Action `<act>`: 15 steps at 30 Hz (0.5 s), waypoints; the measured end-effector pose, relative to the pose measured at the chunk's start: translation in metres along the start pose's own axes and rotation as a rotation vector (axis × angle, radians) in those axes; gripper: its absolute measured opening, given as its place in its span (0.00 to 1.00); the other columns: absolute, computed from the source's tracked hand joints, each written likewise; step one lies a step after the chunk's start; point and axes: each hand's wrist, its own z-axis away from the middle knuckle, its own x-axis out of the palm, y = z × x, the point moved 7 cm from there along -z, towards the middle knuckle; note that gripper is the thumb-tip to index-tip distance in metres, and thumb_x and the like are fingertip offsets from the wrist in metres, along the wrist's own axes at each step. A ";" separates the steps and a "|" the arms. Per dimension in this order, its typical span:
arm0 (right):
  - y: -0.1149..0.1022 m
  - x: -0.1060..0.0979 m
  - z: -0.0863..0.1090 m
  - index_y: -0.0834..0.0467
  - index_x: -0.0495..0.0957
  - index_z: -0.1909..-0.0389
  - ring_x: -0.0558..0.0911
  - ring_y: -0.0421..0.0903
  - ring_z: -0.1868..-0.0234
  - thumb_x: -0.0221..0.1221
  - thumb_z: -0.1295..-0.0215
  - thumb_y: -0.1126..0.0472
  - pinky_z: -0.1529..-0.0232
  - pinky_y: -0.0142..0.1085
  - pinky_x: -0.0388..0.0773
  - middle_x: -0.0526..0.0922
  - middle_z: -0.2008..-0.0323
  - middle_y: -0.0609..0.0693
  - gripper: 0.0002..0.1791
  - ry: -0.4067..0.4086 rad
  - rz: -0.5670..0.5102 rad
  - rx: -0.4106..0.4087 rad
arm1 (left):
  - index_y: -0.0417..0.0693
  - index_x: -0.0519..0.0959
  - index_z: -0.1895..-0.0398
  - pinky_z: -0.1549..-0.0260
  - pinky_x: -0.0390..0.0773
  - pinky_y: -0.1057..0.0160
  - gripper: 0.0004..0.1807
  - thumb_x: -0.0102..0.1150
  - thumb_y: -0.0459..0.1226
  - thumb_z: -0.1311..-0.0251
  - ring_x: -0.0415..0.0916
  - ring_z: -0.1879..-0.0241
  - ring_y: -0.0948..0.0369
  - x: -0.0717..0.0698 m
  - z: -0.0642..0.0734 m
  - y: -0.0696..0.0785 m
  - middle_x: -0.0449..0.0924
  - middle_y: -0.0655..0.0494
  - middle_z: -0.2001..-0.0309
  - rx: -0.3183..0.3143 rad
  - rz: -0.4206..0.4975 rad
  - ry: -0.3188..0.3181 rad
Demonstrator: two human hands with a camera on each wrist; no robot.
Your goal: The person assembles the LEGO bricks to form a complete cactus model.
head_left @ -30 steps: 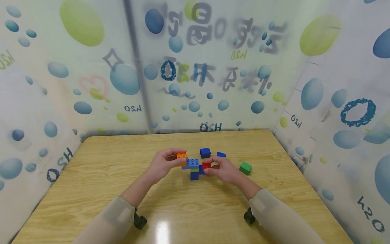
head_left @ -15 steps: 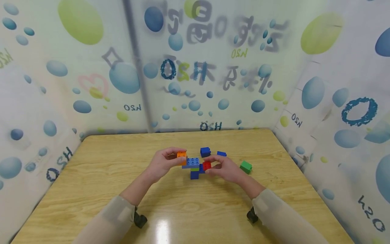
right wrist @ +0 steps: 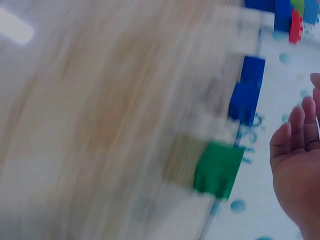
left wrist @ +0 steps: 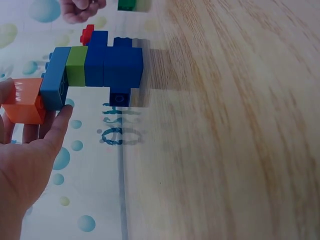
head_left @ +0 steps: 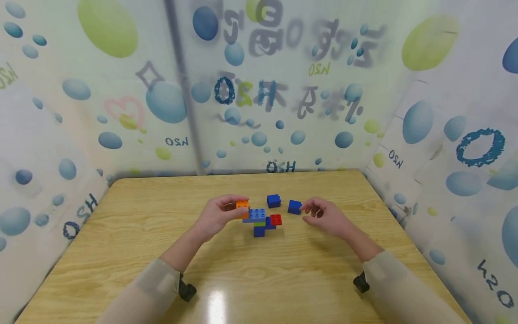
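Observation:
My left hand pinches an orange toy brick at the left end of a small structure. The orange brick sits on a lighter blue brick, over a lime green brick and dark blue bricks. A red brick stays attached on the structure's right side. Off to the right, my right hand hovers with loosely bent fingers and holds nothing. Beside its fingertips lies a loose blue brick. A green brick shows in the right wrist view; in the head view the right hand hides it.
Another loose blue brick lies behind the structure. The wooden table is bordered at the back and sides by patterned curtains. A small black device is worn at the left wrist, another at the right.
My right hand has let go of the red brick, which stays on the structure, and has moved right, in front of the green brick. The left hand keeps its grip on the orange brick.

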 end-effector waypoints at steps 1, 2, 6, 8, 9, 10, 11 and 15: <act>0.002 -0.007 0.002 0.63 0.82 0.42 0.75 0.49 0.58 0.69 0.25 0.60 0.61 0.34 0.76 0.83 0.52 0.56 0.17 0.015 0.012 -0.008 | 0.50 0.87 0.36 0.46 0.87 0.65 0.19 0.73 0.40 0.27 0.86 0.48 0.54 0.000 0.000 0.000 0.89 0.48 0.44 0.002 -0.003 -0.002; 0.005 -0.013 0.004 0.63 0.82 0.42 0.75 0.49 0.59 0.68 0.25 0.61 0.61 0.35 0.75 0.82 0.53 0.56 0.16 0.029 0.020 -0.014 | 0.51 0.87 0.36 0.46 0.87 0.65 0.19 0.73 0.40 0.27 0.86 0.48 0.54 0.000 0.000 0.000 0.89 0.48 0.44 0.001 -0.004 -0.002; 0.016 -0.034 0.013 0.63 0.82 0.43 0.74 0.47 0.58 0.68 0.26 0.62 0.59 0.35 0.73 0.82 0.50 0.58 0.16 0.074 0.058 -0.021 | 0.51 0.87 0.35 0.46 0.87 0.65 0.20 0.73 0.40 0.28 0.86 0.48 0.55 0.000 0.000 0.001 0.89 0.49 0.44 0.007 -0.007 -0.005; 0.023 -0.042 0.016 0.63 0.83 0.43 0.73 0.46 0.58 0.68 0.27 0.62 0.59 0.34 0.72 0.82 0.51 0.59 0.16 0.085 0.077 -0.020 | 0.50 0.87 0.35 0.46 0.87 0.65 0.20 0.73 0.40 0.28 0.86 0.48 0.55 0.000 0.000 0.001 0.89 0.49 0.44 0.010 -0.003 -0.006; 0.026 -0.046 0.017 0.63 0.83 0.43 0.73 0.46 0.58 0.68 0.27 0.62 0.59 0.35 0.72 0.81 0.51 0.59 0.16 0.086 0.085 -0.024 | 0.50 0.87 0.35 0.46 0.87 0.65 0.20 0.73 0.40 0.28 0.86 0.48 0.55 0.000 0.000 0.001 0.89 0.48 0.44 0.011 0.001 -0.007; 0.029 -0.048 0.018 0.63 0.83 0.43 0.73 0.46 0.58 0.69 0.27 0.62 0.60 0.35 0.72 0.81 0.51 0.59 0.16 0.085 0.092 -0.028 | 0.50 0.87 0.35 0.46 0.87 0.65 0.20 0.73 0.40 0.28 0.86 0.48 0.55 0.000 0.000 0.001 0.89 0.48 0.44 0.011 0.003 -0.008; 0.032 -0.051 0.019 0.62 0.83 0.43 0.73 0.46 0.58 0.69 0.27 0.62 0.60 0.35 0.72 0.80 0.51 0.59 0.16 0.083 0.099 -0.029 | 0.50 0.87 0.35 0.46 0.87 0.65 0.20 0.73 0.40 0.28 0.86 0.48 0.55 0.000 0.000 0.001 0.89 0.48 0.44 0.012 0.005 -0.010; 0.043 -0.056 0.023 0.61 0.83 0.42 0.73 0.46 0.57 0.70 0.28 0.61 0.59 0.36 0.73 0.79 0.50 0.59 0.17 0.056 0.129 -0.028 | 0.50 0.87 0.35 0.46 0.87 0.65 0.20 0.73 0.40 0.28 0.86 0.48 0.55 0.000 0.000 0.000 0.89 0.49 0.44 0.012 0.009 -0.016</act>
